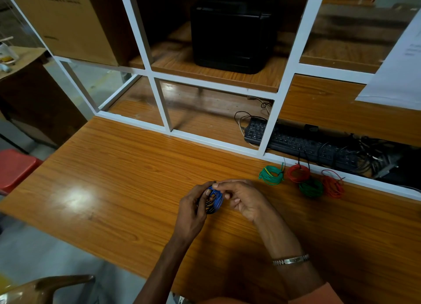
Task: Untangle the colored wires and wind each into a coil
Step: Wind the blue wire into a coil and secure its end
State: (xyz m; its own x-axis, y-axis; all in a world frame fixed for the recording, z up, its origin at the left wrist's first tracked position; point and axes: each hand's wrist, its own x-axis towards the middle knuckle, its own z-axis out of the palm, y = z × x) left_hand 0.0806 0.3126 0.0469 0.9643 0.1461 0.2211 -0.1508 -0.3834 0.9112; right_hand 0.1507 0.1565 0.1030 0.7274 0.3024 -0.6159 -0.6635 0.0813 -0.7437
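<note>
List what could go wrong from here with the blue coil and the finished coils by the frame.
1. The blue coil is held above the table between the left hand and right hand; if either grip slackens, the loops may spring apart.
2. Black wire sits against the blue loops and could get wound in.
3. The dark green coil touches the red coil, whose loose end sticks up; they could re-tangle if nudged.

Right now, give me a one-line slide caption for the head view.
Both hands, left hand and right hand, hold a blue wire coil above the table; four finished coils lie aside.
</note>
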